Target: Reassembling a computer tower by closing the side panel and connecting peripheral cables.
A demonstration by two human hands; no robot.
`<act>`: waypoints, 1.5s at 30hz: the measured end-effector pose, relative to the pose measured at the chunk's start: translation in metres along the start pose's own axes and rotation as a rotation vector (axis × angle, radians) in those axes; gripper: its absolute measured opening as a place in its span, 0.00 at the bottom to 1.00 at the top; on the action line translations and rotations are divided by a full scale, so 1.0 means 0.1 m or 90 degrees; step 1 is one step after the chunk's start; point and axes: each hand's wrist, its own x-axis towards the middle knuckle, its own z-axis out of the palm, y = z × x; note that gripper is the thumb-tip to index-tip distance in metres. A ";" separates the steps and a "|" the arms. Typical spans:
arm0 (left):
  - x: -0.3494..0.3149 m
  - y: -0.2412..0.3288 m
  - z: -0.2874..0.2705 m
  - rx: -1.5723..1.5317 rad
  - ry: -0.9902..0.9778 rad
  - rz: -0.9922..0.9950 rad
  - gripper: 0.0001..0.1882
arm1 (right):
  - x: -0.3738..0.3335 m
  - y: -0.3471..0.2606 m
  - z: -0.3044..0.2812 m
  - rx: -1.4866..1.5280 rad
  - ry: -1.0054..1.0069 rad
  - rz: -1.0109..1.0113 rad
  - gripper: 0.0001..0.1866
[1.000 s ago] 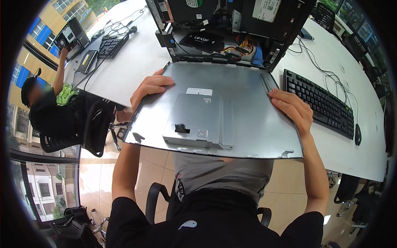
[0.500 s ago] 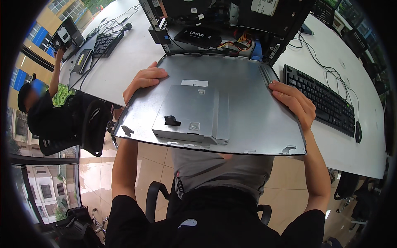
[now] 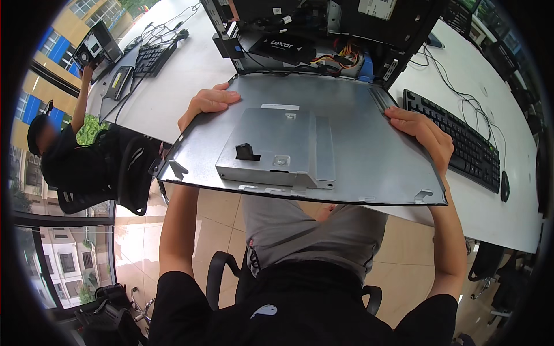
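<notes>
A computer side panel (image 3: 358, 144) of grey metal lies between my hands, its inner face up and a raised metal box with a black latch on it. My left hand (image 3: 209, 104) grips the panel's left edge, thumb side on top. On the right edge, my right hand (image 3: 424, 132) is closed with its fingers over the metal. The panel's far edge meets the foot of an opened computer case (image 3: 398, 52); whether they touch I cannot tell. Inside the case show a black solid-state drive (image 3: 283, 49) and coloured power cables (image 3: 343, 55).
A black keyboard (image 3: 456, 141) and a mouse (image 3: 505, 185) lie right of the panel on the white table (image 3: 202, 52). Another keyboard (image 3: 153, 60) and loose cables are at the far left. A person (image 3: 75, 161) sits there, one hand at another computer case (image 3: 98, 45).
The panel's near edge has risen slightly and the panel has shifted a little within my grip's reach, both hands still on it. The view has moved slightly.
</notes>
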 end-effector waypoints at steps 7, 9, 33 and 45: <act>-0.05 0.01 0.05 0.002 0.045 -0.039 0.18 | 0.04 -0.06 -0.03 -0.006 -0.013 0.024 0.15; 0.09 0.04 0.06 -0.058 0.059 -0.043 0.12 | 0.17 -0.07 -0.11 0.027 -0.016 0.053 0.14; 0.88 -0.36 0.10 0.136 0.153 -0.176 0.18 | 0.96 0.38 -0.14 0.089 -0.008 0.361 0.15; 0.88 -0.24 0.13 0.133 0.147 -0.208 0.20 | 0.91 0.26 -0.20 0.139 0.065 0.303 0.20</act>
